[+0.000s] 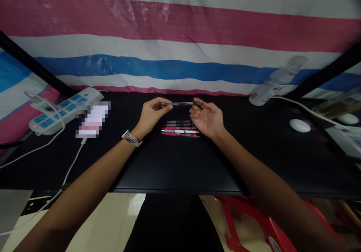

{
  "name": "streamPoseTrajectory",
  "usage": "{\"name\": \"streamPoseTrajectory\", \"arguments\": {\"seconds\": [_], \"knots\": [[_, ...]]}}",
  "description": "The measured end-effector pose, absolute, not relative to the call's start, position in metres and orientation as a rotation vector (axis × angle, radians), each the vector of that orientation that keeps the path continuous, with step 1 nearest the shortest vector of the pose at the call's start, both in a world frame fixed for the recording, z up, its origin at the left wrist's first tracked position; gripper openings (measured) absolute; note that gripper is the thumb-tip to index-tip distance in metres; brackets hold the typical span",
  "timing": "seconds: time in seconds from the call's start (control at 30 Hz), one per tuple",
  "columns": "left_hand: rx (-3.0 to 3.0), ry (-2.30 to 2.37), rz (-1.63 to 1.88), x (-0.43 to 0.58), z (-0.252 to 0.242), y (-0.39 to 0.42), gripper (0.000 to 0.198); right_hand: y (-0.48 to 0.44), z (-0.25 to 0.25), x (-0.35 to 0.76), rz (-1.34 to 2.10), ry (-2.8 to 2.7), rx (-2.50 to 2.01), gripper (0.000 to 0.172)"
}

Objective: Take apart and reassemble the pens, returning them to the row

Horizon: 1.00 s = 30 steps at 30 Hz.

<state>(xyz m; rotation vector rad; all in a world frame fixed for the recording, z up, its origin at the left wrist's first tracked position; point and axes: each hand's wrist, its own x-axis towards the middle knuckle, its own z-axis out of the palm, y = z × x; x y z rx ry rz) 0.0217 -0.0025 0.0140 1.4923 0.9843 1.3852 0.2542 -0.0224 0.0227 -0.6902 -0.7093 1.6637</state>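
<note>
Clamping fingers point(166, 110) on the ends of 1 dark pen point(182, 103), the left hand point(152, 113) and right hand point(209, 118) hold it level near a row of pens point(183, 131) on the table point(180, 165)

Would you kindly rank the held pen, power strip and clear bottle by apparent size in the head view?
1. Power strip
2. Clear bottle
3. Held pen, thin and clearly smallest

Location type: improvised desk area; building type cannot be determined. Indicators: black worktop point(175, 169), multi-socket power strip point(66, 109) at left, pens point(180, 132) at centre, striped plastic sheeting point(180, 26) along far side, red plastic seat point(248, 206) at near right.
</note>
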Motion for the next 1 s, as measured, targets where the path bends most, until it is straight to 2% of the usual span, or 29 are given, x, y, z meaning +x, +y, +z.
{"name": "streamPoseTrajectory", "arguments": {"seconds": [0.1,0.27,0.43,0.6,0.73,0.9,1.0], "knots": [[1.49,0.989,1.382,0.0222,0.0138,-0.0024,0.032,-0.0219,0.0213,0.2548,1.657,-0.705,-0.696,0.023],[1.548,0.98,1.359,0.0206,0.0118,-0.0012,0.026,-0.0219,0.0199,0.257,1.616,-0.755,-0.677,0.033],[1.54,0.99,1.359,0.0196,0.0114,-0.0008,0.027,-0.022,0.02,0.2569,1.634,-0.739,-0.7,0.024],[1.524,0.984,1.368,0.0202,0.0111,-0.0005,0.028,-0.022,0.0207,0.257,1.646,-0.7,-0.696,0.033],[1.512,0.989,1.374,0.0207,0.0115,-0.0004,0.027,-0.0213,0.0199,0.2578,1.682,-0.639,-0.689,0.027],[1.5,0.985,1.394,0.021,0.0126,-0.0009,0.028,-0.0218,0.0192,0.258,1.678,-0.665,-0.647,0.039],[1.495,0.989,1.39,0.0208,0.012,-0.0007,0.029,-0.0213,0.019,0.2578,1.647,-0.711,-0.696,0.03]]}}
